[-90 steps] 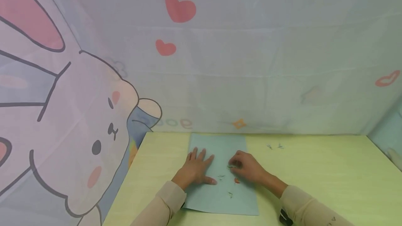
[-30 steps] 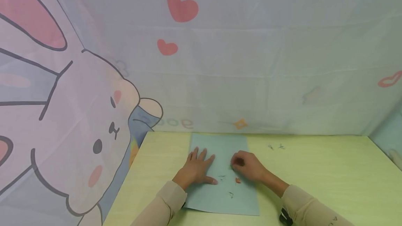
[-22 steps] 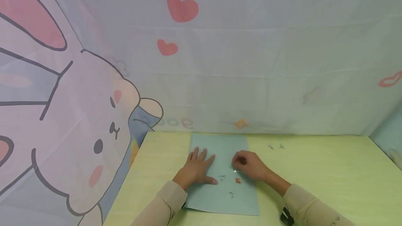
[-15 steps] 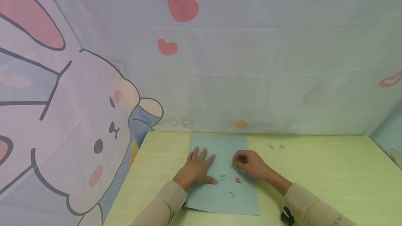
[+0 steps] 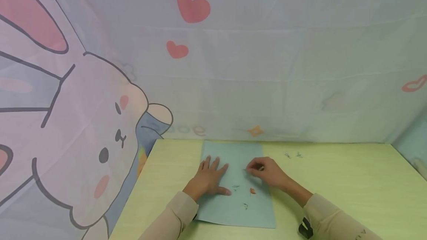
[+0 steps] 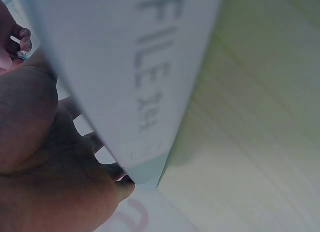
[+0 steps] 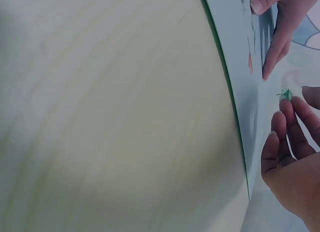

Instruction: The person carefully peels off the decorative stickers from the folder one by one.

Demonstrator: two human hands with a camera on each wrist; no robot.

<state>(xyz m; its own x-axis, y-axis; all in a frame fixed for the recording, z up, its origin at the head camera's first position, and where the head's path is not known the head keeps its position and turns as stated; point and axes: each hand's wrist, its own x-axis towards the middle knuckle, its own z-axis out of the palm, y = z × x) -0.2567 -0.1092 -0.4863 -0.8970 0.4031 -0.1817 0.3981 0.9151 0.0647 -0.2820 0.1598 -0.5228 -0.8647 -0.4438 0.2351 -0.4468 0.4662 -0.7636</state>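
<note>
A light blue file folder (image 5: 230,216) lies on the table, its spine lettered FILE (image 6: 155,67) in the left wrist view. My left hand (image 5: 207,179) rests flat on the folder with fingers spread. Above the folder's right half, my right hand (image 5: 267,171) pinches a small green leafy sticker (image 7: 287,94) at its fingertips. Stuck or lying on the folder are an orange flower-like sticker (image 5: 252,191), a thin green sprig (image 5: 245,206) and another fine sprig (image 5: 235,187) near the left thumb.
Two small leafy pieces, one left (image 5: 287,155) and one right (image 5: 299,155), lie on the yellow-green table (image 5: 350,188) beyond the right hand. A printed cloth (image 5: 267,66) with hearts hangs behind the table's far edge, and a rabbit print (image 5: 83,147) covers the left side.
My right hand, low over the folder with the green sticker before, has shifted slightly up and away from the orange sticker. My left hand stays in place on the folder.
</note>
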